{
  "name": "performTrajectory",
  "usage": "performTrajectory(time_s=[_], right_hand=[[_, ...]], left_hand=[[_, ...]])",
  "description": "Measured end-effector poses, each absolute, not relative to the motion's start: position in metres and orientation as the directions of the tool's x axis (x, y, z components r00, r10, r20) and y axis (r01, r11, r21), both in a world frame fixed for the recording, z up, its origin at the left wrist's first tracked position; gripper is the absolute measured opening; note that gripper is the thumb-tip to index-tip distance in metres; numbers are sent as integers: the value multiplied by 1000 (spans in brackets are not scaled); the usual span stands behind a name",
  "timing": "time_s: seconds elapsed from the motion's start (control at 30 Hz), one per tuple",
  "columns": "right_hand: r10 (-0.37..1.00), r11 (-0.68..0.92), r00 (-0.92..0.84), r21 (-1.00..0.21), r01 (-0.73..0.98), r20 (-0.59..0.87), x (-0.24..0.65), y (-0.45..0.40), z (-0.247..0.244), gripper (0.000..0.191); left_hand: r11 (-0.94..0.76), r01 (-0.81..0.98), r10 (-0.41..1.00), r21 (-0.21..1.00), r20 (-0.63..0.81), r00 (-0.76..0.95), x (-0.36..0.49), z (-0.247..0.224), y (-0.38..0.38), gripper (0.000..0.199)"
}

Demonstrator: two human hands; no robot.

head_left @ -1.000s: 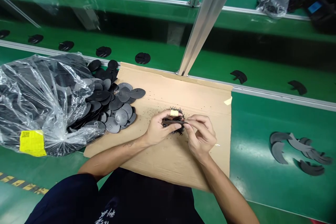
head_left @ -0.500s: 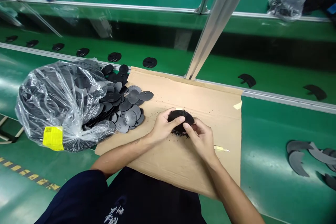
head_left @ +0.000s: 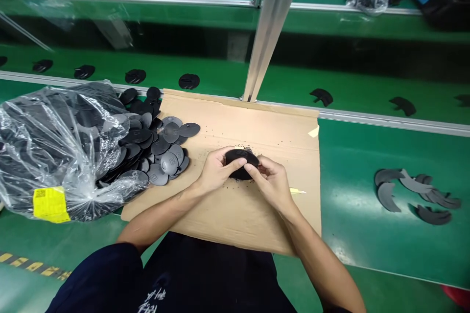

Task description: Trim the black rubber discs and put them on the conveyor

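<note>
Both hands are together, clamped on a matte black round plastic disc (head_left: 240,159): the left hand (head_left: 216,171) wraps it from the 9 o'clock side, the right hand (head_left: 271,187) from the 3 o'clock side, and their fingers meet across its upper face. The disc sits at the middle of a flat tan cardboard sheet (head_left: 235,220), tilted in the grip — whether its lower edge touches the sheet cannot be told. Fine black crumbs (head_left: 240,179) lie under and around it, thinning out toward 11 o'clock. At 9 o'clock, just beside the left hand, a loose pile of overlapping black and dark grey round discs (head_left: 157,151) spreads onto the sheet from a bulging clear plastic bag (head_left: 62,151) packed with similar discs and bearing a yellow label (head_left: 50,204). At 3 o'clock, well apart on the green bench top (head_left: 367,239), lie grey crescent-shaped pieces (head_left: 414,190). At 12 o'clock an upright aluminium post (head_left: 273,24) stands at the far edge of the sheet; beyond it, black discs (head_left: 135,76) sit spaced in a row on a further green surface — black crescent-shaped pieces (head_left: 321,97) lie along it too.
</note>
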State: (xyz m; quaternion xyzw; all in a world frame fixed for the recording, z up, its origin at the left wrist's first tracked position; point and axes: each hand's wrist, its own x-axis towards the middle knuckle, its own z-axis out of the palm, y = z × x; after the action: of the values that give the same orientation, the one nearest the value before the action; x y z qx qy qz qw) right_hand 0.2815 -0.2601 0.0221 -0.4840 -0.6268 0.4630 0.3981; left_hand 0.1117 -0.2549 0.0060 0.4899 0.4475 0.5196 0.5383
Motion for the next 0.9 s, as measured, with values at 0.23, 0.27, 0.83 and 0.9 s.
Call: performTrajectory(time_s=[0.23,0.27,0.83,0.9], right_hand=[[884,421,-351,-851,315,308,293,-264,34,15],[868,455,-362,-833,313,338,294,-265,36,12],[715,695,-469,-597,401,518,297,-272,39,11],[710,699,-478,-595,396,517,297,-272,40,13]], left_hand=[[-167,-35,955,985,170,243,100,18,-255,36],[-202,-2,947,979,196,256,98,20,-255,34],[-587,136,780,798,511,362,90,35,-255,24],[-597,124,779,792,536,326,91,35,-257,22]])
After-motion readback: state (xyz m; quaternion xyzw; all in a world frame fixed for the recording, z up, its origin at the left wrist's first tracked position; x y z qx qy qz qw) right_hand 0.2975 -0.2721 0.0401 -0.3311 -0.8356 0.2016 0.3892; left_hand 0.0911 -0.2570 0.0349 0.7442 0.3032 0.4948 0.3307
